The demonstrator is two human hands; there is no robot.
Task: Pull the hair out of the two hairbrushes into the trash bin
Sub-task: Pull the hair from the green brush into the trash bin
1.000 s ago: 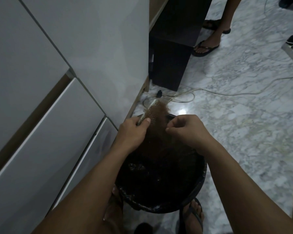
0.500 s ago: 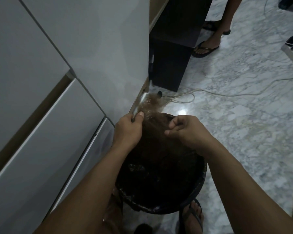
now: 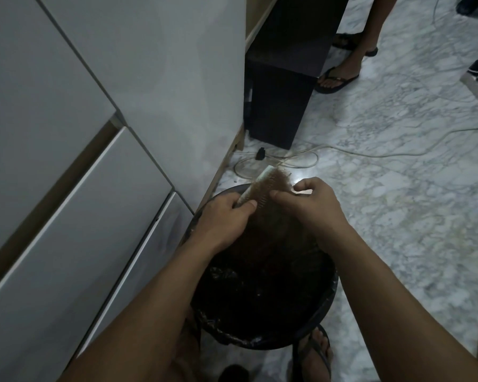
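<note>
Currently stripping hair from one hairbrush (image 3: 262, 186), held over the far rim of the trash bin (image 3: 324, 318).

- Left hand (image 3: 226, 216): gripping the brush by its pale handle, fingers curled round it, thumb pressing near the base of the bristles.
- Right hand (image 3: 307, 205): pinching at the brown hair (image 3: 280, 179) matted over the bristle face, fingertips closed on the mat; hands close together, nearly touching across the brush.
- Step, as judged: first brush being cleared, hair not yet free. Next move calling for a firm pull away from the bristles, then letting go above the bin opening.
- Second hairbrush: not showing anywhere in view.
- Trash bin: round, dark, lined with a black bag, standing on the marble floor (image 3: 398, 216) just beside the white cabinet (image 3: 108, 188). Contents too dark to name.
</note>
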